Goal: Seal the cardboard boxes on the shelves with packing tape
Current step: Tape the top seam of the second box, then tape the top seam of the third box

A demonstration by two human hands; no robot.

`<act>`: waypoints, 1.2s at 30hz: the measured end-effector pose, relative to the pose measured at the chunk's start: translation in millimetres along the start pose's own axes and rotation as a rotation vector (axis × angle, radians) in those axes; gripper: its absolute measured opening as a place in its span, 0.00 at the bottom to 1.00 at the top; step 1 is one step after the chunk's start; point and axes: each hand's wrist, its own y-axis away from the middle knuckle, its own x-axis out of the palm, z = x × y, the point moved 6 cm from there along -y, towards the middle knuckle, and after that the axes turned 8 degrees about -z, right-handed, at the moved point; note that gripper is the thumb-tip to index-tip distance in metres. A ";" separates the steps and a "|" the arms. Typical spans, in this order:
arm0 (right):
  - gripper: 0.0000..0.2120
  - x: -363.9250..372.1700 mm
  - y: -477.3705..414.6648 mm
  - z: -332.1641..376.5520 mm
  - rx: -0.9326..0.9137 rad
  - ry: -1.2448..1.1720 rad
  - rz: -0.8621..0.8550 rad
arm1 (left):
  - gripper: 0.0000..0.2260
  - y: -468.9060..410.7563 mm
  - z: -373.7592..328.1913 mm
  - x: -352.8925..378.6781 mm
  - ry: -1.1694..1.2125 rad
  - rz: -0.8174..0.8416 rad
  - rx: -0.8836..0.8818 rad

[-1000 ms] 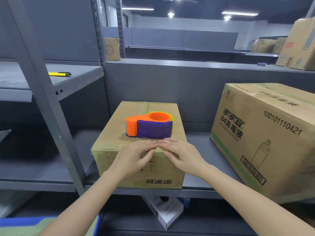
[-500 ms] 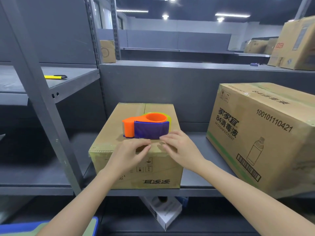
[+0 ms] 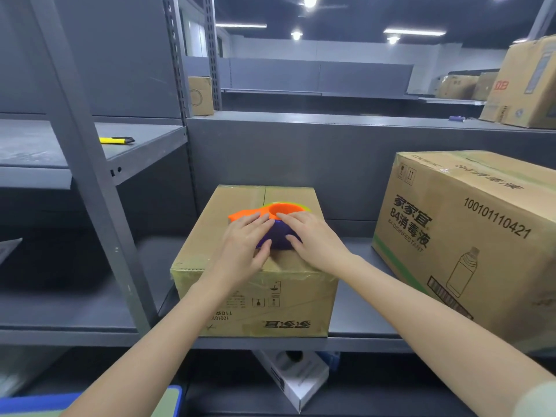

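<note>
A yellow utility knife [image 3: 116, 140] lies upper left, a white carton [image 3: 296, 377] low centre, a blue-rimmed bin [image 3: 36, 402] bottom left.

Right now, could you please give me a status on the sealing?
Left hand and right hand rest on the tape dispenser. It sits atop the small cardboard box, shiny tape along its near edge. Disinfectant carton stands clear, right.
</note>
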 end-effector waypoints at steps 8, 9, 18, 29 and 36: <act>0.24 -9.3 8.3 -12.5 -0.040 0.028 0.002 | 0.13 -8.2 -9.1 3.2 -0.033 -0.048 0.017; 0.24 -14.0 10.0 -17.2 -0.038 0.044 -0.005 | 0.13 -12.1 -14.2 3.2 -0.021 -0.060 0.016; 0.20 -104.3 46.7 -110.2 0.079 0.188 -0.087 | 0.11 -59.4 -96.2 44.4 0.079 -0.055 0.033; 0.18 -221.6 105.4 -219.7 0.218 0.299 -0.106 | 0.12 -130.2 -250.0 116.2 0.158 -0.086 0.116; 0.18 -260.1 137.2 -288.0 0.321 0.317 -0.095 | 0.13 -164.4 -313.1 140.4 0.156 -0.062 0.079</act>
